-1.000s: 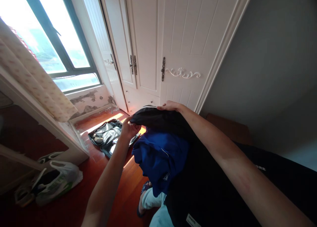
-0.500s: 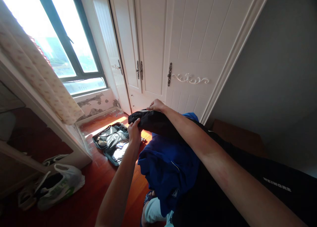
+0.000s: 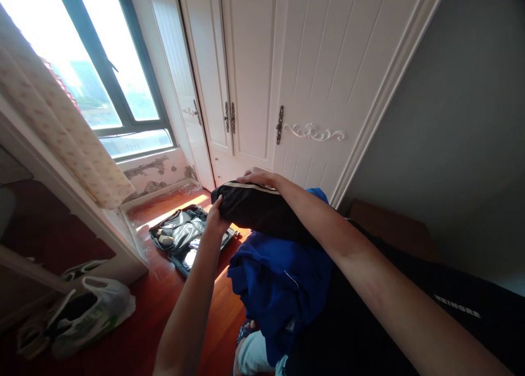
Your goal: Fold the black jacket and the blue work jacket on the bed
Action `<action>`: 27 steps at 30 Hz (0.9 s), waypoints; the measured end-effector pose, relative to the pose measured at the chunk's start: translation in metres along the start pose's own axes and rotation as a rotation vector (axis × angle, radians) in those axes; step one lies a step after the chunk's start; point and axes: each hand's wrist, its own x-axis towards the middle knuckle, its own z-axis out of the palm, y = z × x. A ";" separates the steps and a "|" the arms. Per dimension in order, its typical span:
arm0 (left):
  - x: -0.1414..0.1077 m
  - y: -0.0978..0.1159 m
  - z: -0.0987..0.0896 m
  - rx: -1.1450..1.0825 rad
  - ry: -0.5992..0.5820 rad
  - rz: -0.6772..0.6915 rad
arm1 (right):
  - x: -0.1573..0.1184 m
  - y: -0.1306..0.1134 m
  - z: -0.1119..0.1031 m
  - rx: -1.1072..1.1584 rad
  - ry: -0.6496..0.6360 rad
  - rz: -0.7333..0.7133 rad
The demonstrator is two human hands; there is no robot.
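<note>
A black garment (image 3: 250, 206) with a pale stripe along its upper edge is stretched out in front of me; its kind is unclear. My left hand (image 3: 216, 217) grips its left end, thumb on the near side and fingers hidden behind the cloth. Along the top edge, near the stripe, my right hand (image 3: 258, 177) holds the cloth, with the fingertips partly hidden. Below the black cloth hangs a bunched blue garment (image 3: 279, 272) with a small white mark and a pale trim line, touched by neither hand.
An open suitcase (image 3: 174, 250) with packed things lies on the red wooden floor (image 3: 151, 310). A white plastic bag (image 3: 96, 310) stands at the lower left. White wardrobe doors (image 3: 250, 70) rise ahead, beside a window (image 3: 135, 81). A brown wooden piece (image 3: 389, 231) sits at right.
My right hand has gone from a pinch to lying flatter along the black garment's top edge. More of the pale stripe shows. My left hand has shifted slightly left and down.
</note>
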 end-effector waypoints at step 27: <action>-0.011 -0.019 -0.009 0.214 0.189 -0.122 | -0.356 0.018 -0.065 0.074 0.848 -0.415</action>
